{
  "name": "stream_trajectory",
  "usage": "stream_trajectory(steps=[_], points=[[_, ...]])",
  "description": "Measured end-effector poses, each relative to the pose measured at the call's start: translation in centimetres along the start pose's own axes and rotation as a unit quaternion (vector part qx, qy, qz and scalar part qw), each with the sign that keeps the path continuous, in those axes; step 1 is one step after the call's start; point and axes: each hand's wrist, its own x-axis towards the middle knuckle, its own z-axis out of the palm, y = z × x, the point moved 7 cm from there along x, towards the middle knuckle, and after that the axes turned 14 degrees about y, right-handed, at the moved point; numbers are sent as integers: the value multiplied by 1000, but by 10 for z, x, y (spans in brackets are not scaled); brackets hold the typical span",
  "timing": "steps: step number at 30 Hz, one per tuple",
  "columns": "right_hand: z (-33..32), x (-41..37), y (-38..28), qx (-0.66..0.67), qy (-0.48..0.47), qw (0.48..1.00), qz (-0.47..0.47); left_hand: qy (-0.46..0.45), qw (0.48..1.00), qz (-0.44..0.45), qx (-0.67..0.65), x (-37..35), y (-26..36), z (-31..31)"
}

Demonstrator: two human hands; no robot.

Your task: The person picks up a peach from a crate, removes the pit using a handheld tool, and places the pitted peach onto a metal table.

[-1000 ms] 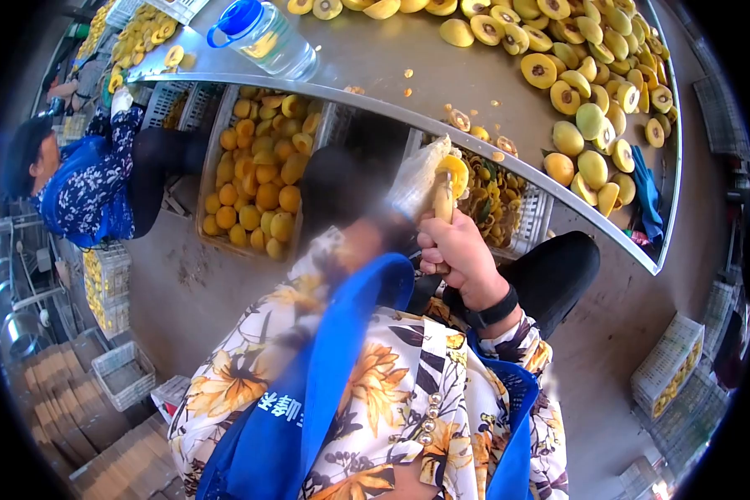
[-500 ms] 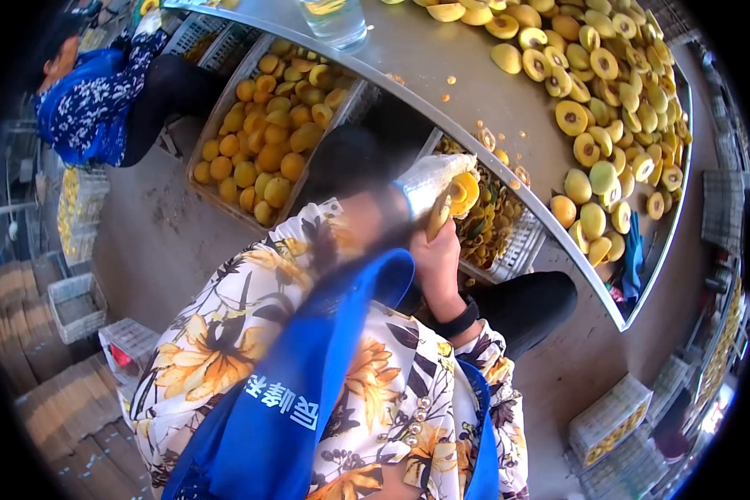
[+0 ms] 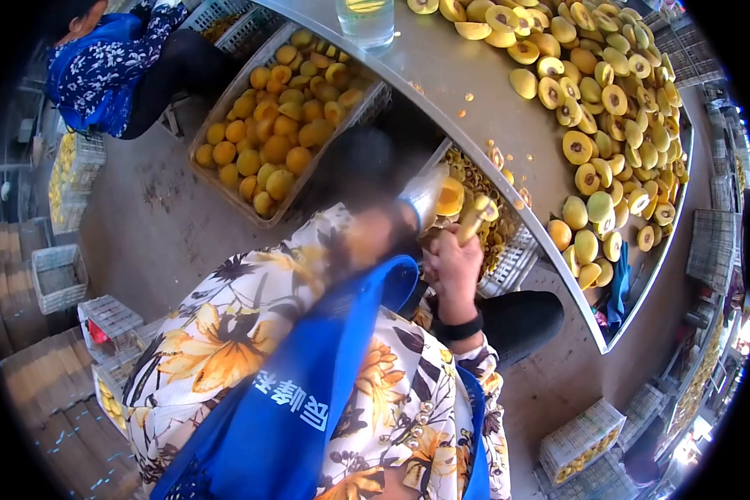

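In a white glove, my left hand (image 3: 423, 198) is closed around a halved yellow peach (image 3: 450, 197), its orange cut face turned up. My right hand (image 3: 457, 258), bare with a black wristband, grips a short yellowish tool (image 3: 473, 220) just right of that peach. The tool's working end is blurred and its exact kind cannot be made out. Both hands are above a white crate (image 3: 512, 260) of peach scraps (image 3: 496, 229), beside the metal table's edge. Part of my left forearm is smeared.
Halved peaches (image 3: 612, 100) cover the right of the metal table (image 3: 442, 75). A glass of water (image 3: 367, 21) stands near its edge. Left of my legs is a crate of peaches (image 3: 279, 125). A co-worker (image 3: 112, 62) sits at upper left; crates (image 3: 58, 279) stand on the floor.
My right hand has moved slightly right and down, taking the tool away from the peach. My left hand has shifted a little left with the peach. The view has tilted slightly.
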Motion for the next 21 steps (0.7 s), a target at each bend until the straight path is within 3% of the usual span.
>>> stream_trajectory(steps=[1, 2, 4, 5, 6, 7, 8, 9, 10, 12, 13, 15, 17, 18, 20, 21], points=[[-13, 5, -4, -54, 26, 998, -11, 26, 984, -141, -107, -6, -12, -2], [-27, 21, -3, -103, 63, 990, -79, 51, 936, -278, -211, -19, -7, -6], [-40, 31, -9, -157, 111, 969, -158, 54, 933, -253, -251, -20, 6, -9], [-35, 29, -24, -219, 108, 923, -299, 53, 931, -239, -270, -20, 10, -9], [-28, 27, -33, -276, 105, 852, -431, 50, 924, -212, -313, -20, 12, -4], [-26, 30, -36, -277, 104, 839, -457, 53, 973, -36, -221, -15, 24, -7], [-25, 32, -38, -278, 103, 824, -483, 56, 981, 143, -122, -20, 50, -11], [-24, 34, -42, -279, 103, 809, -508, 48, 972, 222, -61, -27, 64, -11], [-24, 34, -45, -274, 109, 801, -521, 19, 983, 175, -58, -32, 63, -8], [-35, 66, -22, -195, 157, 907, -339, -19, 995, 44, -90, -47, 81, -11], [-33, 63, -26, -153, 134, 923, -327, -19, 966, -98, -239, -53, 78, -7], [-31, 54, -34, -199, 104, 941, -253, -8, 977, -62, -206, -50, 62, 0], [-21, 37, -43, -319, 69, 865, -381, 91, 991, 99, -16, -56, 78, -16], [-19, 37, -40, -362, 72, 854, -366, 117, 979, 147, -80, -63, 81, -17], [-9, 20, -53, -384, 115, 820, -409, 91, 992, 76, -51, -64, 93, -26], [-3, 14, -60, -416, 143, 810, -387, 76, 996, 40, -37, -67, 97, -32]])
